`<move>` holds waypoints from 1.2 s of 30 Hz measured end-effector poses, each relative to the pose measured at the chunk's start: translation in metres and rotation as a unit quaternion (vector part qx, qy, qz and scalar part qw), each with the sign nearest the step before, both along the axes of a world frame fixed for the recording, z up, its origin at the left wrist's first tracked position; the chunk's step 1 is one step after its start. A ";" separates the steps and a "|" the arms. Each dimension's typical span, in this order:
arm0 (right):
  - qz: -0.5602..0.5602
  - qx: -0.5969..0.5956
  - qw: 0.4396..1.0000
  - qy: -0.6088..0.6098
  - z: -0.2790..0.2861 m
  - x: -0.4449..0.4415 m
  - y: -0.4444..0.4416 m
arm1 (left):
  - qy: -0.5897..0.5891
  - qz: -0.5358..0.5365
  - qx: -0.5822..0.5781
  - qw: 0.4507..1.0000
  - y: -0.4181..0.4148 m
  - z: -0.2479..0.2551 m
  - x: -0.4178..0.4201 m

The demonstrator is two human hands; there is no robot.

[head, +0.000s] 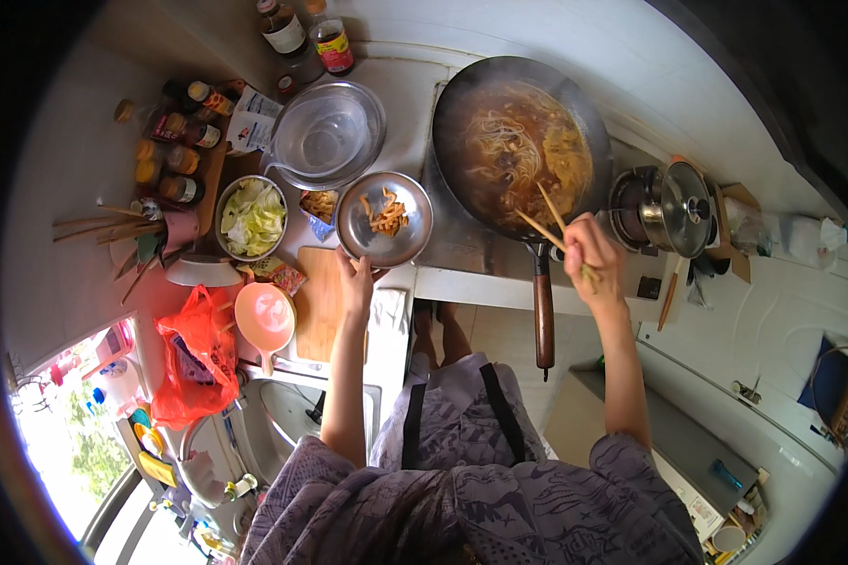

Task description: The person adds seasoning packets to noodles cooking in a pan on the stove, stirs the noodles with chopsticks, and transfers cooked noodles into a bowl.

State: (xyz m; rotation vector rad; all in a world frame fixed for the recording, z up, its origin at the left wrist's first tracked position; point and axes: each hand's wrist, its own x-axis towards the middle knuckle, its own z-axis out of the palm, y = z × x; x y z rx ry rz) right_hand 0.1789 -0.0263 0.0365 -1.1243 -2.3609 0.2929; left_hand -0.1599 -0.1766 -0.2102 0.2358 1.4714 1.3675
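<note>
My left hand grips the near rim of a shallow stainless steel dish. Brown strips of food lie in its middle. In my right hand is a pair of wooden chopsticks, their tips over the near side of a dark wok. Pale noodles sit in steaming reddish-brown broth there, with a yellow mass, possibly egg, along the right. The wok's wooden handle points towards me. Left of the dish stand an opened food packet and a bowl of cut cabbage leaves.
Nested clear bowls stand behind the dish. A cutting board, a pink ladle-like pan and a red plastic bag are left, near the sink. A glass-lidded pot stands right of the wok.
</note>
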 end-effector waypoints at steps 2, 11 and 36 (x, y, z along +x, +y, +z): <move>0.021 0.019 0.999 -0.033 -0.012 -0.004 0.005 | -0.002 0.007 -0.001 1.000 -0.003 0.010 0.006; 0.127 0.093 0.972 -0.172 -0.056 -0.004 0.078 | 0.013 -0.016 -0.011 1.000 -0.009 0.078 0.011; -0.317 -0.539 0.496 0.603 -0.108 -0.040 0.136 | 0.007 -0.061 0.038 0.997 -0.017 0.091 0.010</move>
